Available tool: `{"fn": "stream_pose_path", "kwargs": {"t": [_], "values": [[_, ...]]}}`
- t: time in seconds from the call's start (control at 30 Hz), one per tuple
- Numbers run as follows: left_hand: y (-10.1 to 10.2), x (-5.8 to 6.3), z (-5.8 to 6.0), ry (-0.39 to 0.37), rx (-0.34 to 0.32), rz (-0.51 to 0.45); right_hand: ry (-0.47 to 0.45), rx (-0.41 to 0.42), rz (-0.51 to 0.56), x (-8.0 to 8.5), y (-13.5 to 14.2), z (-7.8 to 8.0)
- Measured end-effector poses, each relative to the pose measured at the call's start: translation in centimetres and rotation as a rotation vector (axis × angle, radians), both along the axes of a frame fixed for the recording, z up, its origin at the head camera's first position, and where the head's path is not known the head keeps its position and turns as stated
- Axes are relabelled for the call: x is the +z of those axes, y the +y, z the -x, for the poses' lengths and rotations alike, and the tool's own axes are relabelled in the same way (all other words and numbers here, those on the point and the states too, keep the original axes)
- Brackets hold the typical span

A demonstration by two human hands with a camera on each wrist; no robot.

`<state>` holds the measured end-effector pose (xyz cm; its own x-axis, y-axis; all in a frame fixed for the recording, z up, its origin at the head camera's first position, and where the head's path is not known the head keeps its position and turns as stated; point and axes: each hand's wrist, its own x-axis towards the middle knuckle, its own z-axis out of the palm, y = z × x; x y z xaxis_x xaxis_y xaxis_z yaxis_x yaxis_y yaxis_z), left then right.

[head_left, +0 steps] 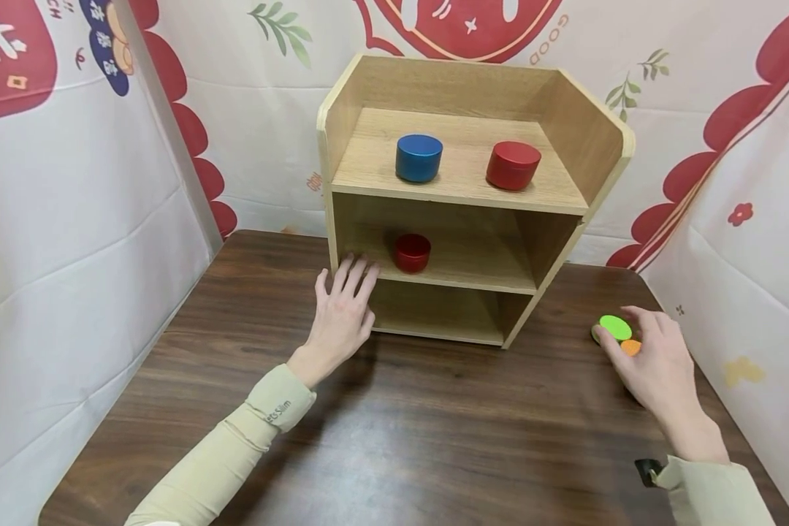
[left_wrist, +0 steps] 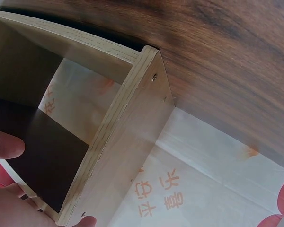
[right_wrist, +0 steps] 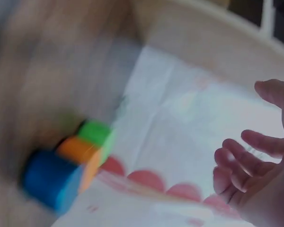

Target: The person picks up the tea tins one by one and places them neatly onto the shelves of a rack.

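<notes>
Near right fingers (head_left: 646,319) — green tin (head_left: 616,327)

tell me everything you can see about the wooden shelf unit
The shelf unit looks like pale, wood-grained board, with small round fittings in one side panel. It stands upright on the dark table. Its top level has a back wall and two raised sides, and below are two front-open compartments. A blue container and a red container sit on top, and another red container on the middle level. The left hand is at its left front edge, apparently touching it.
</notes>
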<state>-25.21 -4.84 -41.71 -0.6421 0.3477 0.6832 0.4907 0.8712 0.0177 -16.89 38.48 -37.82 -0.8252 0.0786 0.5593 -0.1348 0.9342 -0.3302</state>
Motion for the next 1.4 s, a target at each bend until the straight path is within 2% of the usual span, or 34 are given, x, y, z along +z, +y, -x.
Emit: {"fn": "stream_pose_path", "kwargs": {"t": [0.23, 0.43, 0.57, 0.87, 1.03, 1.4], "values": [[-0.2, 0.0, 0.1, -0.003, 0.003, 0.003, -0.207, -0.135, -0.056, -2.8, 5.8, -0.8], [-0.2, 0.0, 0.2, -0.005, 0.006, 0.004, -0.387, -0.206, -0.106, -5.0, 8.6, -1.2], [-0.3, 0.1, 0.2, -0.003, 0.002, 0.002, -0.451, -0.218, -0.119, -5.8, 9.4, -1.2], [-0.2, 0.1, 0.4, 0.015, -0.001, 0.005, -0.623, -0.173, -0.029, -6.3, 10.2, -1.2], [-0.2, 0.2, 0.4, 0.006, 0.004, 0.006, -0.658, -0.192, 0.006, -6.8, 10.5, -1.3], [-0.1, 0.0, 0.1, -0.001, 0.004, 0.002, -0.635, -0.254, 0.055, -7.4, 10.3, -1.6]]}}
